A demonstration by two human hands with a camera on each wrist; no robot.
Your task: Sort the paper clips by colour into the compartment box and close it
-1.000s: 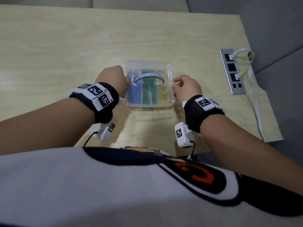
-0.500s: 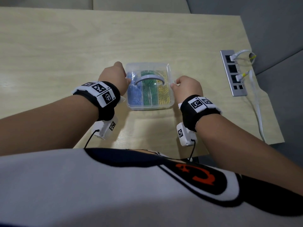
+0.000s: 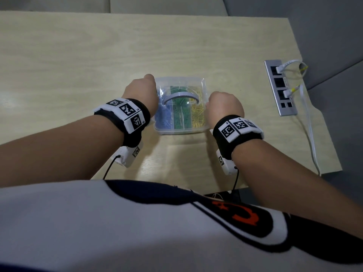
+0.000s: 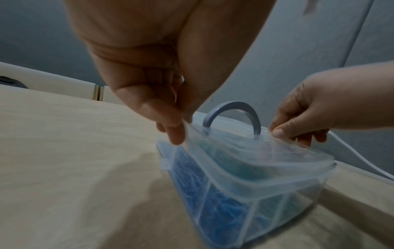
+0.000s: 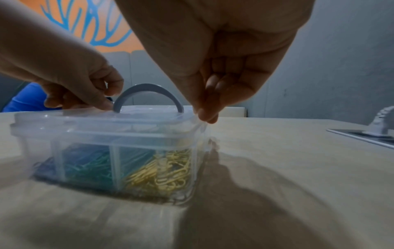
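Note:
A clear compartment box [image 3: 181, 132] stands mid-table with blue clips [image 3: 164, 116], green clips [image 3: 181, 114] and yellow clips [image 3: 198, 114] in separate sections. Its clear lid [image 4: 245, 151] with a grey-blue handle [image 3: 181, 95] lies on top. My left hand [image 3: 141, 93] pinches the lid's left edge flap between thumb and fingertips [image 4: 177, 133]. At the opposite side my right hand [image 3: 225, 105] pinches the right edge flap [image 5: 201, 123]. In the right wrist view the yellow clips [image 5: 162, 173] and green clips [image 5: 89, 165] show through the wall.
A grey power strip [image 3: 280, 87] with two white plugs and a white cable [image 3: 309, 124] lies near the right edge of the wooden table [image 3: 78, 55]. Grey upholstery lies beyond the table's right and far edges.
The lid, tilted up a second ago, now lies flat on the box. Both hands have settled at its left and right edges.

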